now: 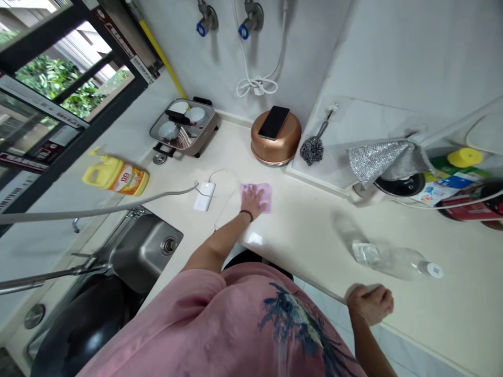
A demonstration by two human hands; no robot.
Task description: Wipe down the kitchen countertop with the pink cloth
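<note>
My left hand lies flat with fingers spread on a small pink cloth, pressing it against the pale countertop. Over at the front edge of the counter, my right hand rests with its fingers curled into a loose fist, and I see nothing in it. Just beyond that hand a clear plastic bottle with a white cap lies on its side. Left of the cloth is a white power bank with a thin cable attached.
A copper-coloured pot carrying a black phone stands at the wall. Further left are an electric pan with dishes, a yellow detergent bottle and a steel sink. A silver cloth and a scrubber hang right.
</note>
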